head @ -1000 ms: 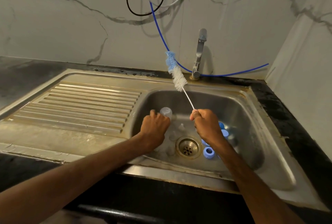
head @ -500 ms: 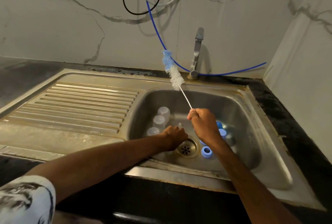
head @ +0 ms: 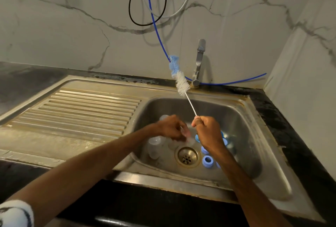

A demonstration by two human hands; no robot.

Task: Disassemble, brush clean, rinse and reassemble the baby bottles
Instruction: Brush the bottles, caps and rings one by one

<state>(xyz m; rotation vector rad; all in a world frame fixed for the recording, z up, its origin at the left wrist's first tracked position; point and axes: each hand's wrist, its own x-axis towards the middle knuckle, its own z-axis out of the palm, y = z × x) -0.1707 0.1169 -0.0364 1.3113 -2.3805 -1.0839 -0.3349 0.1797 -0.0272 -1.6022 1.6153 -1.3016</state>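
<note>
My right hand (head: 207, 132) grips the thin white handle of a bottle brush (head: 180, 81), whose white and blue bristles point up toward the tap. My left hand (head: 171, 127) hovers over the steel sink basin (head: 241, 135) and pinches a small clear nipple (head: 188, 135), blurred. Clear bottle bodies (head: 154, 146) lie at the basin's left side. Several blue collar rings (head: 207, 161) lie right of the drain (head: 187, 156), partly hidden by my right wrist.
A ribbed steel draining board (head: 87, 112) lies left of the basin. The tap (head: 199, 61) stands at the back rim. Blue, black and white hoses (head: 154, 19) hang down the marble wall. Dark counter (head: 283, 121) borders the sink on the right.
My left hand let go of a bottle at the basin's left, dipped near the drain, and has lifted with a clear nipple between its fingers. My right hand kept the brush almost still.
</note>
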